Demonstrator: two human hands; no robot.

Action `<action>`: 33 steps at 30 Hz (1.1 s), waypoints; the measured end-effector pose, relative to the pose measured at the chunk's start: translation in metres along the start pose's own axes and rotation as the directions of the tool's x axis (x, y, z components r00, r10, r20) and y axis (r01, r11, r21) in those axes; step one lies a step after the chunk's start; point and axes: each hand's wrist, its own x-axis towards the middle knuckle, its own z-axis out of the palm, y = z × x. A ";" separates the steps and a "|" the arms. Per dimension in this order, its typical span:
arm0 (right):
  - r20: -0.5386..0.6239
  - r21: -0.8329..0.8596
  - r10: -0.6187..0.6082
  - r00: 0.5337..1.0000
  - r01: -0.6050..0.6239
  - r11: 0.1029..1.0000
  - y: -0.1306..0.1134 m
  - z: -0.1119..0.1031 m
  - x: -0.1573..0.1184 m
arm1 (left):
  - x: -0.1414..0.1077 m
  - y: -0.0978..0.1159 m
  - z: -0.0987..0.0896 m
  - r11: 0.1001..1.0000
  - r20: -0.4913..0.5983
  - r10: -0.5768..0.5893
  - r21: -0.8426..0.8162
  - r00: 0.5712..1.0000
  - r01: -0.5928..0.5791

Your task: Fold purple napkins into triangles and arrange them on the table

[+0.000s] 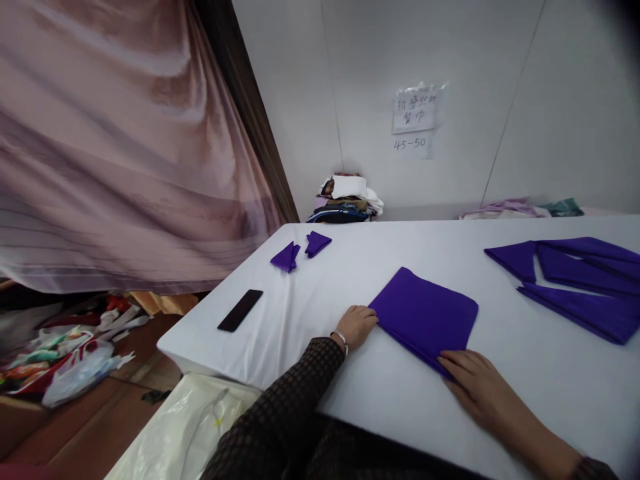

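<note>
A purple cloth napkin (425, 313), folded into a square, lies flat on the white-covered table (350, 267) in front of me. My left hand (357, 325) grips its left corner, with fingertips pressed together at the edge. At the near right corner, my right hand (470, 380) pinches the folded edge, the thumb underneath. Two small folded purple napkins, a nearer one (287, 257) and a farther one (317, 243), rest toward the back left. Several larger folded purple napkins (585, 273) are spread at the right.
A black phone-like slab (241, 310) lies near the table's left edge. Stacked fabrics (345, 198) sit behind the table, under a handwritten paper sign (414, 120) on the wall. A pink curtain (125, 147) hangs at left, above plastic bags (83, 373) on the floor.
</note>
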 end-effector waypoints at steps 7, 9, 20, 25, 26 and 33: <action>-0.033 0.016 -0.034 0.999 0.035 0.999 -0.005 -0.010 0.012 | -0.008 0.035 0.002 0.981 -0.037 0.076 -0.176 0.996 -0.081; -0.039 0.039 -0.017 0.999 0.019 0.999 -0.009 -0.014 0.014 | -0.004 0.048 0.002 0.968 -0.016 0.128 -0.217 0.992 -0.128; -0.031 0.227 0.070 0.997 -0.061 0.972 -0.021 -0.019 0.013 | 0.013 0.067 0.015 0.958 -0.022 0.121 -0.261 0.992 -0.122; -0.050 0.191 0.100 0.994 -0.089 0.978 -0.010 -0.012 0.013 | 0.013 0.062 0.018 0.927 -0.087 0.108 -0.352 0.990 -0.132; -0.064 0.183 0.118 0.991 -0.104 0.978 -0.007 -0.011 0.013 | 0.013 0.061 0.018 0.922 -0.094 0.111 -0.362 0.989 -0.138; -0.082 0.133 0.150 0.985 -0.139 0.981 0.009 -0.008 0.012 | 0.012 0.062 0.020 0.932 -0.067 0.156 -0.319 0.985 -0.170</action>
